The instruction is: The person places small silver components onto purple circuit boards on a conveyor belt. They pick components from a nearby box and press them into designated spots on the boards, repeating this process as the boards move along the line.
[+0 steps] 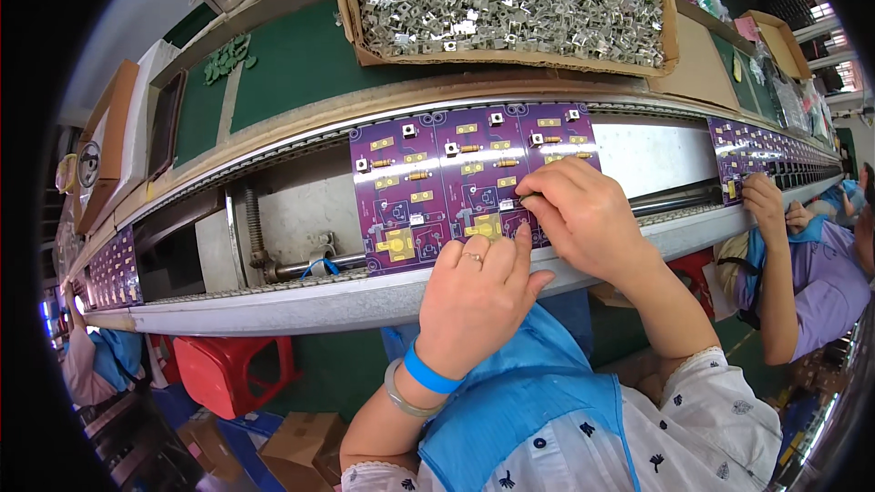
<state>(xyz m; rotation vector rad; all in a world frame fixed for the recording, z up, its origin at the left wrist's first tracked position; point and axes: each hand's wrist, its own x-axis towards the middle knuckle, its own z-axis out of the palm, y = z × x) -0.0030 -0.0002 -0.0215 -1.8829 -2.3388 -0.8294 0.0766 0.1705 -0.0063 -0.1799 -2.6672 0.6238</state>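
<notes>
A purple circuit board panel (426, 141) lies across the rails in front of me. Resistors, small square black-and-white parts and silvery metal clips (416, 220) are fitted on it. My right hand (583, 214) hovers over the panel's right half, thumb and index finger pinched around a tiny dark piece mostly hidden by the fingertips. Over the panel's near edge rests my left hand (478, 287), its fingers stretched onto the board and the index fingertip close below the right hand's pinch. Nothing shows in the left hand.
Behind the rail (273, 305) stands a cardboard box (365, 46) heaped with small metal clips. Further panels sit on the line at the right (743, 141) and far left (114, 273). A co-worker's hand (764, 200) touches the right panel. Red stools (214, 369) stand below.
</notes>
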